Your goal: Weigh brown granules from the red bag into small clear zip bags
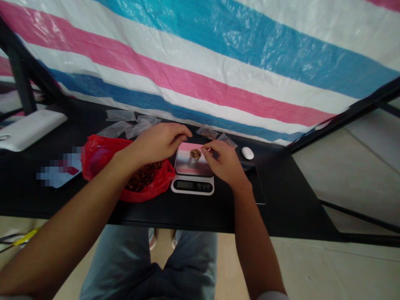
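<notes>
A kitchen scale (193, 186) with a shiny plate lies in front of me, its display lit. On the plate stands a small metal cup (194, 159) filled with brown pieces (195, 153) like beans or dried bits. My right hand (223, 161) is beside the cup's right rim, thumb and forefinger pinched together; whatever is between them is too small to tell. Over the gap between bag and scale, my left hand (167, 141) is held with its fingers stretched to the right and nothing visible in it. Below it, a red plastic bag (104, 152) lies open with dark brown pieces (143, 177) inside.
Several clear zip bags (120, 115) lie at the back of the black table (200, 214). Small filled bags (208, 132) sit behind the scale. A white mouse (247, 153) and a dark glassy slab (258, 183) are at right. A white box-like object (34, 127) and phone-like item (67, 171) are left.
</notes>
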Action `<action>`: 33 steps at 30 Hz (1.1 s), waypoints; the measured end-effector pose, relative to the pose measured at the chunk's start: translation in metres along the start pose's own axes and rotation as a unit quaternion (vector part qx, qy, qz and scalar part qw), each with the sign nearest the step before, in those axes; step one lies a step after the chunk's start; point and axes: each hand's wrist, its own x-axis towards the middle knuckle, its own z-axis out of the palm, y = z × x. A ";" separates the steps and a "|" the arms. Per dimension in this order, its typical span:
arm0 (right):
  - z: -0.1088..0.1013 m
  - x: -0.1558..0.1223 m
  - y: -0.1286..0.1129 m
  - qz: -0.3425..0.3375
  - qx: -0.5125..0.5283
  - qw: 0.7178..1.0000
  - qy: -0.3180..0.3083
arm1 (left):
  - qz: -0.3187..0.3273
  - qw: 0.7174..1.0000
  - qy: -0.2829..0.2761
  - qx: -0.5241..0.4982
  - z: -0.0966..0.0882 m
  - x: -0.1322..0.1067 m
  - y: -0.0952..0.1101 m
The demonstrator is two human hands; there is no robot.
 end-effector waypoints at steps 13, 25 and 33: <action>0.002 0.001 0.002 0.001 -0.013 1.000 -0.013 | -0.108 0.967 -0.138 0.184 -0.002 0.000 -0.092; 0.004 -0.001 0.003 0.007 -0.008 1.000 -0.008 | -0.127 0.957 -0.194 0.173 0.003 0.026 -0.095; 0.004 -0.001 0.003 0.019 -0.001 1.000 -0.009 | -0.130 0.958 -0.190 0.168 0.003 0.023 -0.100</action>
